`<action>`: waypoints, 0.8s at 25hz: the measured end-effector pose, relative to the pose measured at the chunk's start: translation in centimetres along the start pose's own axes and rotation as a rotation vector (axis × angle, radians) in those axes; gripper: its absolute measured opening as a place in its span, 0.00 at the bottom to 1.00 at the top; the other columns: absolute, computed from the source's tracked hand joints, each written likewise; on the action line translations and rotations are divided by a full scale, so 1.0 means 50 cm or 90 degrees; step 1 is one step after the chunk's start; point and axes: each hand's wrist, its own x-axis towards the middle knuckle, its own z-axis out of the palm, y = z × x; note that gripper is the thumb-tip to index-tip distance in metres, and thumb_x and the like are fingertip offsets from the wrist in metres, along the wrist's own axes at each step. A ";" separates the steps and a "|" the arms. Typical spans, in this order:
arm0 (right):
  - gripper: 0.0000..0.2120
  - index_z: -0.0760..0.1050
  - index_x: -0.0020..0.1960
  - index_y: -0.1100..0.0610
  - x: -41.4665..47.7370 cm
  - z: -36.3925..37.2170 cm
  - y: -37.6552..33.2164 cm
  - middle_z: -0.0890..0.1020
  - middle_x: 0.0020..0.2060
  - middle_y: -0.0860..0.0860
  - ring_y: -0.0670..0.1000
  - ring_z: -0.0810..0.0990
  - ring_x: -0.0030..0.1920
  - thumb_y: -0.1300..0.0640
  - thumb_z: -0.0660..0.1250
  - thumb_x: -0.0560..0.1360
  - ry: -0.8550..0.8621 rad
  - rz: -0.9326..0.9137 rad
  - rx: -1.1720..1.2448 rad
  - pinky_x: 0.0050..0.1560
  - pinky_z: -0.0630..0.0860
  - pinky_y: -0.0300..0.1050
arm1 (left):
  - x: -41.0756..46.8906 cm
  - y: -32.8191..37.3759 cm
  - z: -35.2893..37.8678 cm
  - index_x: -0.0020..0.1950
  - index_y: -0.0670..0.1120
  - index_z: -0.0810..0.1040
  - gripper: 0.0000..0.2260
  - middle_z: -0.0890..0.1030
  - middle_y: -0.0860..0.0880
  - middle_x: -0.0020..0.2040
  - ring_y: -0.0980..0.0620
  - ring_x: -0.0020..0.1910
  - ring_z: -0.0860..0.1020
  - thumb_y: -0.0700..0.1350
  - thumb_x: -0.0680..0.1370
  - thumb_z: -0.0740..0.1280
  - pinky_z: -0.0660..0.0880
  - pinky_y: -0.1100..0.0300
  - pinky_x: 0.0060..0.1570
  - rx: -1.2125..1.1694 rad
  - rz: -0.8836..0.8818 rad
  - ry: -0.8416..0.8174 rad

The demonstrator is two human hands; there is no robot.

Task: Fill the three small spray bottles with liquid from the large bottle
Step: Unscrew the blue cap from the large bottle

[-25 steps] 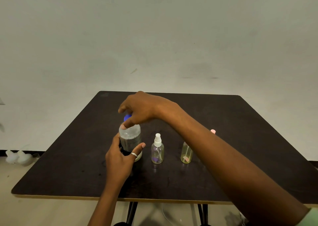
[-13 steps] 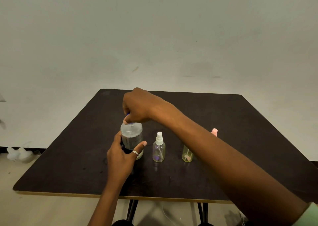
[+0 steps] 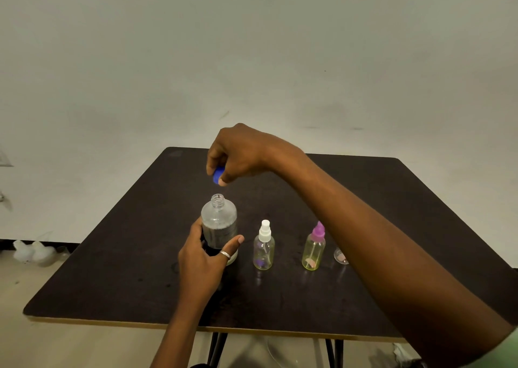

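Where the right forearm crosses the dark table (image 3: 112, 258), it covers most of the third small bottle (image 3: 340, 257). Only a clear rounded lower part shows just beside the arm, and its top cannot be seen. The lower body of the large bottle (image 3: 219, 221) is hidden behind the left hand (image 3: 203, 258), whose fingers and thumb curl round it; a ring (image 3: 225, 254) sits on the thumb. That bottle stands upright on the table, left of the middle, with its threaded neck open. Clear liquid seems to reach about its shoulder, though the cloudy plastic makes the level hard to judge. Above the neck and apart from it, the right hand (image 3: 241, 154) pinches the blue cap (image 3: 216, 174) between thumb and fingertips, which hide part of the cap. The table legs (image 3: 218, 348) and a pale green sleeve (image 3: 514, 345) are cut off by the frame's edges.

By count there are one large bottle, one blue cap and three small bottles in a row to the large one's right. The first small bottle (image 3: 264, 251) is clear with a white spray head. The second small bottle (image 3: 314, 251) is yellowish with a purple top. Both stand upright, capped and apart from each other. Two pale shapes (image 3: 33, 252) lie on the floor at far left, too blurred to name.
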 end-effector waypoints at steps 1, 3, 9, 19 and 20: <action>0.13 0.83 0.53 0.52 0.008 0.001 0.008 0.84 0.46 0.47 0.45 0.81 0.47 0.59 0.76 0.68 0.008 0.014 0.002 0.50 0.77 0.39 | 0.000 -0.001 0.000 0.69 0.57 0.70 0.34 0.78 0.58 0.63 0.58 0.63 0.76 0.51 0.67 0.80 0.72 0.68 0.58 -0.003 -0.001 -0.001; 0.13 0.84 0.51 0.52 0.028 0.015 0.024 0.84 0.45 0.47 0.46 0.81 0.46 0.59 0.77 0.68 0.017 0.043 0.005 0.49 0.78 0.40 | 0.001 0.000 0.000 0.69 0.59 0.70 0.34 0.77 0.61 0.63 0.60 0.62 0.75 0.52 0.67 0.80 0.71 0.69 0.57 -0.002 -0.001 0.000; 0.08 0.84 0.44 0.53 0.108 0.133 0.085 0.85 0.42 0.49 0.48 0.83 0.43 0.63 0.75 0.66 -0.061 0.134 -0.034 0.50 0.81 0.48 | 0.004 -0.009 0.000 0.69 0.58 0.71 0.34 0.79 0.59 0.63 0.59 0.63 0.77 0.51 0.67 0.81 0.76 0.57 0.63 -0.008 0.006 0.001; 0.07 0.76 0.37 0.56 0.139 0.254 0.136 0.79 0.35 0.53 0.52 0.81 0.37 0.62 0.73 0.70 -0.169 0.157 -0.082 0.44 0.81 0.47 | 0.006 -0.008 -0.001 0.65 0.67 0.68 0.33 0.75 0.68 0.61 0.68 0.62 0.74 0.53 0.66 0.80 0.73 0.67 0.60 -0.007 0.016 0.001; 0.07 0.75 0.37 0.56 0.139 0.259 0.136 0.79 0.36 0.53 0.52 0.80 0.38 0.62 0.73 0.71 -0.167 0.157 -0.082 0.43 0.80 0.46 | 0.006 -0.007 -0.001 0.66 0.67 0.67 0.34 0.75 0.68 0.61 0.69 0.62 0.74 0.53 0.66 0.80 0.73 0.67 0.59 -0.006 0.015 0.001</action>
